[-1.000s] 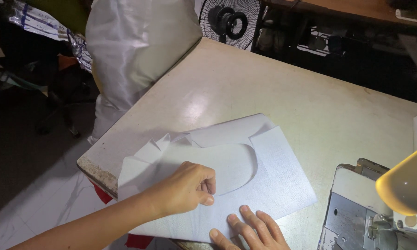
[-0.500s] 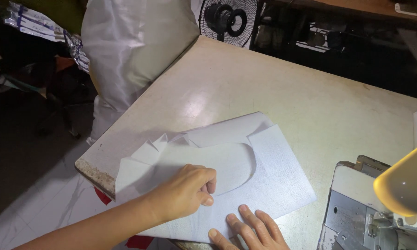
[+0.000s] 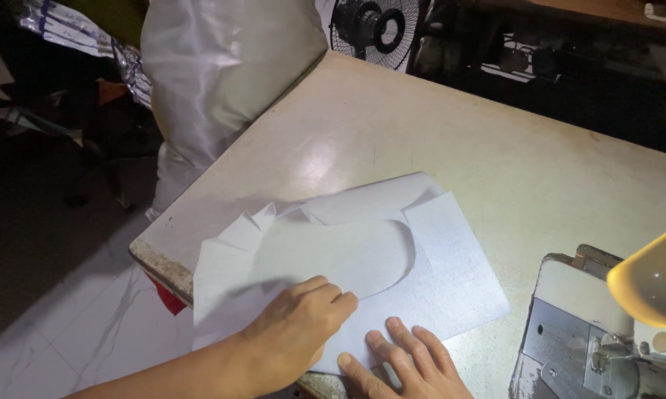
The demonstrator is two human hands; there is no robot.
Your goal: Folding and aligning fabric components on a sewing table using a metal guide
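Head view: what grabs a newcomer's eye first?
Two hands pressing a pale grey sheet at the near edge of the cream table: the left hand on a rounded cut-out piece, the right hand flat beside it. A sewing machine sits at the right, a bulging white sack and a fan behind.

From twelve to two o'clock the pale table top (image 3: 451,140) lies bare, giving a hand wide passage beyond the white fabric pieces (image 3: 362,258). At four o'clock the sewing machine (image 3: 591,332) and its yellow lamp (image 3: 654,284) block the way. At eleven a full white sack (image 3: 222,66) crowds the table edge; a fan (image 3: 377,29) stands at twelve.
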